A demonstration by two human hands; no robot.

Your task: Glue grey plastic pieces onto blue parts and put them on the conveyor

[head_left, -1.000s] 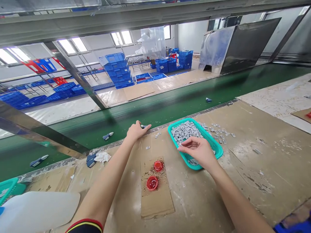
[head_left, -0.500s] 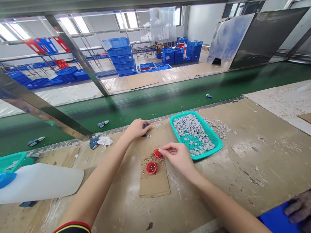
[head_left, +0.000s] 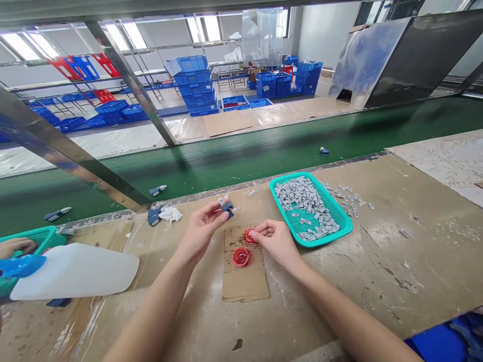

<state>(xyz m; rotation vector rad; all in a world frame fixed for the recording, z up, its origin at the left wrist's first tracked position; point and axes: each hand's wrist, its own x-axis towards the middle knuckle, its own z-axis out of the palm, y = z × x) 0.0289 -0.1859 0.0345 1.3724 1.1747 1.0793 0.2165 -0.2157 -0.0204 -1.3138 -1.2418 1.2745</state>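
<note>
My left hand (head_left: 204, 226) is closed on a small dark blue plastic part with a grey end (head_left: 225, 206), lifted a little above the table. My right hand (head_left: 274, 240) has its fingertips pinched together at the rim of a small red cap (head_left: 249, 235); whatever sits between them is too small to make out. A second red cap (head_left: 240, 257), with shiny liquid inside, stands just in front of the first. Both rest on a strip of cardboard (head_left: 246, 289). Right of my right hand lies a turquoise basket (head_left: 349, 229) holding many small grey plastic pieces (head_left: 302, 198).
Loose grey pieces (head_left: 350, 201) lie right of the basket. A green conveyor belt (head_left: 234, 161) runs behind, carrying several blue parts. At left are a white jug (head_left: 83, 271), dark blue parts with white material (head_left: 162, 215), and another person's hand (head_left: 17, 246) in a green basket (head_left: 47, 241).
My left hand has lifted the dark blue part off the table's far edge and turned it toward me. My right hand stays at the far red cap. Another person's hand has appeared at left.
</note>
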